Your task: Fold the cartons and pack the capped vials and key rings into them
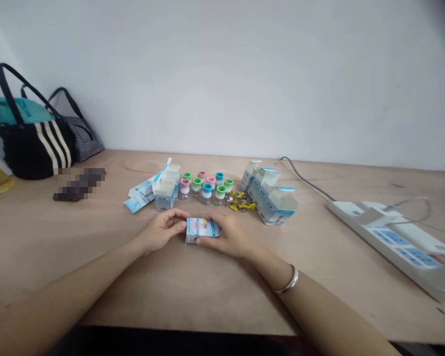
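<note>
We have the left hand (162, 228) and the right hand (228, 236) close together just above the table (96, 282), both curled rather than spread. The right pinches a small printed box (203, 230) between thumb and fingers, low over the wood. The left's fingers come in just beside the box's left end, and we cannot tell whether they touch it. A silver bangle (289, 280) circles our right wrist. Ahead of us stand vials (206, 194) with coloured caps, with yellow pieces (241, 201) beside them, open cartons (165, 188) to the left and more cartons (276, 206) to the right. Flat leaflets (141, 196) lie by the left cartons. Off right lies a power strip (389, 242); off left sit two bags (33, 153) and a pixelated patch (79, 184)
</note>
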`<state>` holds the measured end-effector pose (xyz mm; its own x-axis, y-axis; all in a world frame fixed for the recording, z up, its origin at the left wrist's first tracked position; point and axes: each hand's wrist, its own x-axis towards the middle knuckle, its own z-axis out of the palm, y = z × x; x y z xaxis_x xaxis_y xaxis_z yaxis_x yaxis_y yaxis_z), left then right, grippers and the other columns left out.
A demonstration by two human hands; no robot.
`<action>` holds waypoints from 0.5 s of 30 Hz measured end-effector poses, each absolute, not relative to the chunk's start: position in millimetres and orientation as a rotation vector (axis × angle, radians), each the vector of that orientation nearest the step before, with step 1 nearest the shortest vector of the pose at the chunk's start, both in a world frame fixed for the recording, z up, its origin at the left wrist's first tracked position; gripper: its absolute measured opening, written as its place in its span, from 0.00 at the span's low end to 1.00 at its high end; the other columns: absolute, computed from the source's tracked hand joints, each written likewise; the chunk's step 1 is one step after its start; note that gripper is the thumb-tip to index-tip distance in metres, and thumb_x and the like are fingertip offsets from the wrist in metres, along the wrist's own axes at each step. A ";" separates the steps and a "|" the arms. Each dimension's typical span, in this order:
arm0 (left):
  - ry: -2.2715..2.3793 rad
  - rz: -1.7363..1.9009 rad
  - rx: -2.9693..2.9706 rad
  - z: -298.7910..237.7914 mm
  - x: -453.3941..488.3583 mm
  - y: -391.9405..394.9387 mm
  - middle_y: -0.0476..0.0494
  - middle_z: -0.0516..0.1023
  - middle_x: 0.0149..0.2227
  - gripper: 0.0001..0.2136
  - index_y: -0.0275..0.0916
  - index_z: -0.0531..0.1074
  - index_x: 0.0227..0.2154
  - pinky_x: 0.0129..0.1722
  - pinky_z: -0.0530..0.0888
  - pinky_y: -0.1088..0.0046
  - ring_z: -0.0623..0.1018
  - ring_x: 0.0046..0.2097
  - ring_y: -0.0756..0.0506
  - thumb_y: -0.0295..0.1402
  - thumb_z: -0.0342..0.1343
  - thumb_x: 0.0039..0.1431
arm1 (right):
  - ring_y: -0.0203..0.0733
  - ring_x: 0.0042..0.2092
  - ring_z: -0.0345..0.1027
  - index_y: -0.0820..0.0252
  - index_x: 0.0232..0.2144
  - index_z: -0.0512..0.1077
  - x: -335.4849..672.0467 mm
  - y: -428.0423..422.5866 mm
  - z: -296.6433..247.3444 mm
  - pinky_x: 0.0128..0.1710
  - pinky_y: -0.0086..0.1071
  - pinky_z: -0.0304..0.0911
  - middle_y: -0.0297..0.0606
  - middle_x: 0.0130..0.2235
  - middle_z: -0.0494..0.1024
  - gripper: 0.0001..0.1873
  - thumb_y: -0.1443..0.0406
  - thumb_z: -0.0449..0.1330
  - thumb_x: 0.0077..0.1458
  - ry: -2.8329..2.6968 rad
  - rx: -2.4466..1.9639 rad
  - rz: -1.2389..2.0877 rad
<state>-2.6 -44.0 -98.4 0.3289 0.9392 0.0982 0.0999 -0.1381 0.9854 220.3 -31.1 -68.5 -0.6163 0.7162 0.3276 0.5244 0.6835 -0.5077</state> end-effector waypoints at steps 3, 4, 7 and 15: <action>0.917 0.981 1.544 -95.1 -1.6 -46.7 0.44 0.76 0.41 0.13 0.39 0.67 0.45 0.46 0.73 0.65 0.75 0.44 0.46 0.34 0.55 0.56 | 0.45 0.39 0.70 0.59 0.43 0.72 220.4 -30.5 -66.0 0.38 0.35 0.63 0.41 0.39 0.77 0.24 0.52 0.65 0.46 -2.382 -0.951 0.492; 0.901 0.980 1.553 -93.9 -1.6 -47.7 0.44 0.75 0.40 0.14 0.39 0.67 0.46 0.46 0.72 0.65 0.75 0.44 0.46 0.33 0.56 0.55 | 0.45 0.39 0.70 0.58 0.42 0.72 220.4 -30.4 -65.2 0.38 0.34 0.62 0.41 0.39 0.77 0.24 0.52 0.65 0.46 -2.387 -0.951 0.489; 0.885 0.969 1.588 -90.9 -2.9 -50.2 0.45 0.74 0.38 0.19 0.39 0.67 0.47 0.42 0.73 0.68 0.74 0.40 0.48 0.30 0.59 0.51 | 0.45 0.38 0.70 0.58 0.42 0.72 220.7 -30.4 -63.5 0.37 0.34 0.62 0.41 0.39 0.77 0.24 0.51 0.65 0.46 -2.401 -0.950 0.489; 0.940 0.961 1.709 -90.3 -8.5 -48.8 0.47 0.71 0.38 0.25 0.40 0.66 0.49 0.37 0.73 0.72 0.72 0.36 0.51 0.33 0.65 0.47 | 0.43 0.37 0.69 0.60 0.41 0.72 221.2 -29.3 -64.6 0.36 0.32 0.61 0.40 0.37 0.76 0.24 0.52 0.65 0.46 -2.400 -0.949 0.492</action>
